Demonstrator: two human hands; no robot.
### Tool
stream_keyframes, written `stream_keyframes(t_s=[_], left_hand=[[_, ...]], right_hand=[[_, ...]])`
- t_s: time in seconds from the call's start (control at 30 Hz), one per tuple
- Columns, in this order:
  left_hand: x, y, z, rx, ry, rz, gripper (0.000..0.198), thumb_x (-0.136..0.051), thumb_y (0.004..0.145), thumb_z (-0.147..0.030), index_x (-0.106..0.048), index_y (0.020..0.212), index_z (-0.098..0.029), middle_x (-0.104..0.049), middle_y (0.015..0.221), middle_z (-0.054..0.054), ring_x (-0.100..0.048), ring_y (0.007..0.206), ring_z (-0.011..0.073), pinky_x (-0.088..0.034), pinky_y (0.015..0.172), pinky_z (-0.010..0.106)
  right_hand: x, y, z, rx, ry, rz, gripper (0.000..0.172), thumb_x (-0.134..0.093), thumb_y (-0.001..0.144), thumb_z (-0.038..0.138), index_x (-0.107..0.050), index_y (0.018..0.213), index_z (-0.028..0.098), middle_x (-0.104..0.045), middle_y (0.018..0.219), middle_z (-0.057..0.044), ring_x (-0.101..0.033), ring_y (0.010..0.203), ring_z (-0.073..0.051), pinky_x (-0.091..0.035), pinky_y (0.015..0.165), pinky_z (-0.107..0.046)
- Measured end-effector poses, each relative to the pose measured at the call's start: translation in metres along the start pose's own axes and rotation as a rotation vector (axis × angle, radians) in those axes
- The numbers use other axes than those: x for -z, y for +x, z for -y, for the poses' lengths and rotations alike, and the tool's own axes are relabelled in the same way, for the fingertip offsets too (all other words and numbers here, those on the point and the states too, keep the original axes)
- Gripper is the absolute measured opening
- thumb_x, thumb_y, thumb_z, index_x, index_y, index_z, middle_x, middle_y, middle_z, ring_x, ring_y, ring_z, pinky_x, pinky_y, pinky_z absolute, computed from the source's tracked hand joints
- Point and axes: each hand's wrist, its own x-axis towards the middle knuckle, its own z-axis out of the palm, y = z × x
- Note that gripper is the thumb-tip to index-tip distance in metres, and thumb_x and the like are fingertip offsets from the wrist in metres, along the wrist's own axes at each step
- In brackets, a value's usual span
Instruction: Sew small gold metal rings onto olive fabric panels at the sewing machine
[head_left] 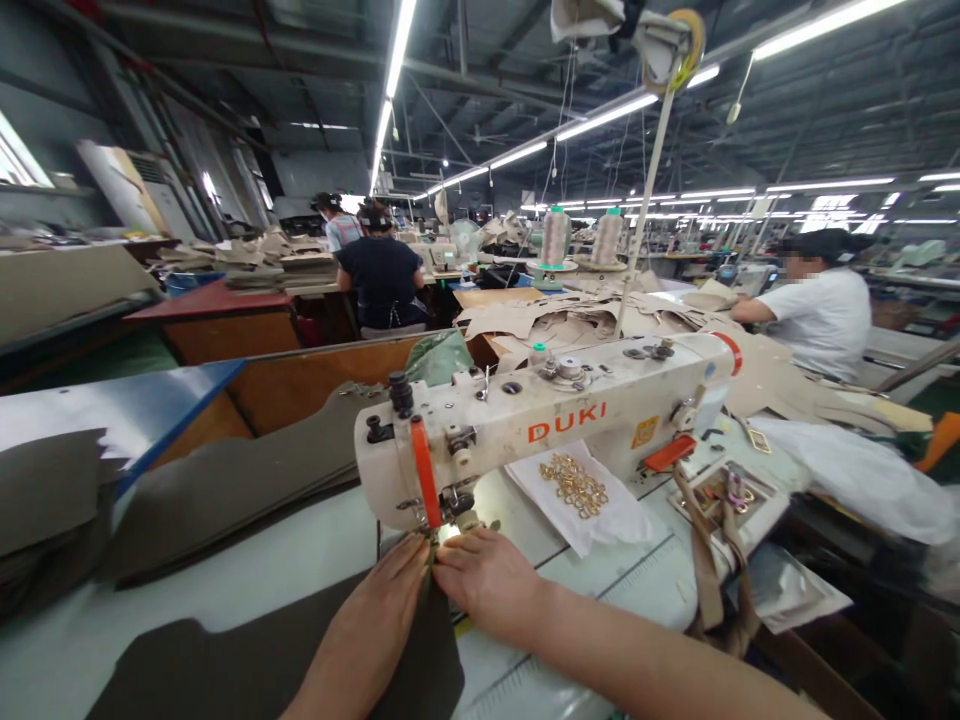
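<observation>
A white sewing machine (480, 440) marked DUKI stands before me, its needle end lit. A dark grey-brown fabric panel (225, 665) lies on the machine table and reaches under the needle area. My left hand (375, 610) presses on the panel, fingers together and tips close to the presser foot. From the other side, my right hand (491, 580) curls its fingers by the foot, the thumb against a narrow greenish edge of the work. Both hands' fingertips nearly meet there. Exactly what lies between them is partly hidden.
Gold-coloured metal rings (574, 485) lie on a white sheet (630, 525) under the machine arm. A small parts tray (750, 500) stands to the right beside hanging straps (705, 570). Stacked dark panels (240, 500) lie left. Thread cones (555, 240) and co-workers are behind.
</observation>
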Motion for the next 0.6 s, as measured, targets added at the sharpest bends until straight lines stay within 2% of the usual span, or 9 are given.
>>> stream_keyframes(t_s=[0.13,0.4,0.6], left_hand=[[-0.0002,0.0007,0.0018,-0.033,0.019,-0.042,0.046,-0.03,0.074,0.0,-0.07,0.094,-0.011,-0.072,0.102,0.013,-0.066,0.096,0.0233,-0.054,0.085,0.034],[0.0001,0.0032,0.0016,0.064,-0.115,-0.016,0.044,-0.031,0.076,-0.003,-0.068,0.098,-0.011,-0.071,0.105,0.013,-0.065,0.099,0.0226,-0.053,0.088,0.034],[0.0023,0.0034,0.0007,0.14,-0.241,0.066,0.042,-0.034,0.078,-0.006,-0.068,0.1,-0.014,-0.07,0.109,0.01,-0.063,0.105,0.0206,-0.051,0.093,0.032]], right_hand=[[0.0038,0.0003,-0.0005,-0.006,0.005,0.003,0.013,-0.053,0.09,0.019,-0.056,0.078,0.016,-0.062,0.083,-0.003,-0.054,0.082,-0.015,-0.041,0.074,-0.028],[-0.0006,0.0005,-0.0026,-0.005,0.004,-0.011,0.012,-0.052,0.09,0.02,-0.057,0.081,0.015,-0.062,0.084,-0.002,-0.055,0.084,-0.016,-0.041,0.077,-0.028],[-0.0017,-0.0012,-0.0019,-0.033,0.032,0.008,0.009,-0.052,0.09,0.019,-0.058,0.085,0.015,-0.064,0.092,-0.004,-0.055,0.088,-0.016,-0.041,0.079,-0.029]])
